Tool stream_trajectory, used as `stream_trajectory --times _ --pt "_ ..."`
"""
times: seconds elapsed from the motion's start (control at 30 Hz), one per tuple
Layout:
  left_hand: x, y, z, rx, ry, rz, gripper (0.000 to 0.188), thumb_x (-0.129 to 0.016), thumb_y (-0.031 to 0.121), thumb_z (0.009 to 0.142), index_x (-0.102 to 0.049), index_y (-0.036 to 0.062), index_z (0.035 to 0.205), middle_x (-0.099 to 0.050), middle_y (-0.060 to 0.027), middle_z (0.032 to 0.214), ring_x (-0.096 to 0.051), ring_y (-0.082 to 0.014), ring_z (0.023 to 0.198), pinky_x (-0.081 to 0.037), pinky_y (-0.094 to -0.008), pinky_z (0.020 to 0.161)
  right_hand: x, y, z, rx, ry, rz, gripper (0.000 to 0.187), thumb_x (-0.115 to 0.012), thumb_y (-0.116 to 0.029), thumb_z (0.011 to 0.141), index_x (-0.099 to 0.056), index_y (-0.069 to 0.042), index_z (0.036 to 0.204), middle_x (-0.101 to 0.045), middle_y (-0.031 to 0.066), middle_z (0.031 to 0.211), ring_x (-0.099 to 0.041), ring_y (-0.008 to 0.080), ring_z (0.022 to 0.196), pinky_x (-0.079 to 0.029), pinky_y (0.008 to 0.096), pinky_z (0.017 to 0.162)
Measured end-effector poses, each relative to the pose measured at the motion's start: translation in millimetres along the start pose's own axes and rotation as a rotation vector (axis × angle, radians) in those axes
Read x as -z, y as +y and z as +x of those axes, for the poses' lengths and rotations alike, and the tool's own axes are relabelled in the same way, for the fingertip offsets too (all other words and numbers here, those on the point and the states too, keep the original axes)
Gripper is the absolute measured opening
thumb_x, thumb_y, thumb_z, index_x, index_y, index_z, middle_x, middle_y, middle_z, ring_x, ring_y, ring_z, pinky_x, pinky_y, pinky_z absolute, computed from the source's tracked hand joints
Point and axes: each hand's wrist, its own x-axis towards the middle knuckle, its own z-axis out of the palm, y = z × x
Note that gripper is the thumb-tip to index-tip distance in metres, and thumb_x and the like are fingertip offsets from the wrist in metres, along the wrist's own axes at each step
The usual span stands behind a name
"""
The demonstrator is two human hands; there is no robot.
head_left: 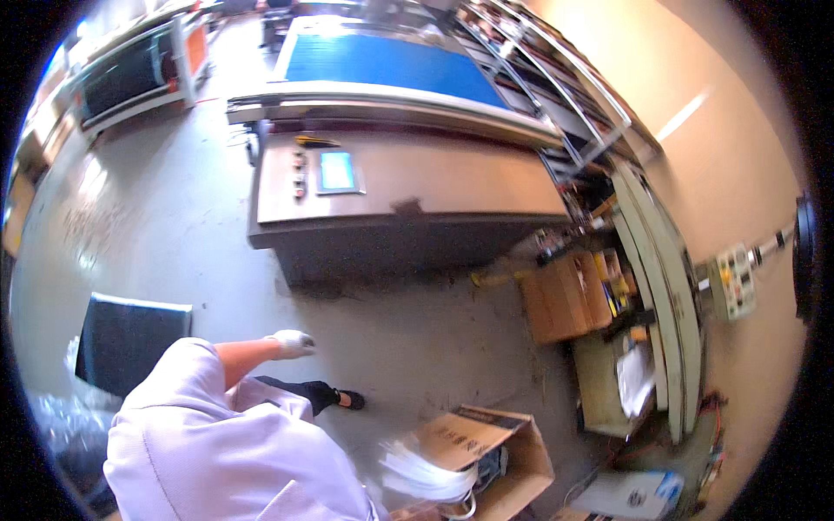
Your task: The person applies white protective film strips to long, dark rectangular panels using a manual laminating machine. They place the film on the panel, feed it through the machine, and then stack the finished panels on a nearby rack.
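Note:
My left hand, in a white glove with greyish fingers, hangs in front of my light shirt, over the grey floor. Its fingers look curled in, and no object shows in them. I cannot make out my right hand. A skin-coloured patch at the lower edge may be part of my right arm, beside a blurred bundle of white strips. Those strips lie against an opened cardboard box with dark print on its flap. Whether a hand touches the strips is unclear.
Ahead stands a wide machine with a small screen, buttons and a blue bed. A dark panel and clear plastic wrap are at left. At right are a carton, a metal rack and a pale green cabinet.

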Motion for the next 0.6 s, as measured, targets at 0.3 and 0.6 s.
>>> stream_trajectory --times 0.3,0.6 --pt "-26 -352 -262 1.097 0.347 -0.102 0.049 -0.067 0.045 0.086 -0.072 0.0028 0.109 -0.069 -0.0214 0.115 -0.066 -0.0372 0.109 -0.053 -0.0439 0.09 -105 -32 22 -0.068 -0.273 -0.673 0.015 -0.057 -0.022 0.094 -0.056 -0.015 0.081 -0.055 0.0065 0.064 -0.048 0.0222 0.05 -0.037 0.0379 0.043" --pt "16 -408 -280 0.924 0.282 -0.571 0.04 -0.07 0.034 0.087 -0.073 0.0038 0.113 -0.074 -0.0142 0.107 -0.071 -0.0271 0.091 -0.054 -0.0383 0.084 -504 -194 -25 1.066 -0.016 -0.95 0.02 -0.054 -0.018 0.094 -0.068 -0.005 0.1 -0.068 0.0099 0.106 -0.063 0.0244 0.098 -0.05 0.0424 0.081"
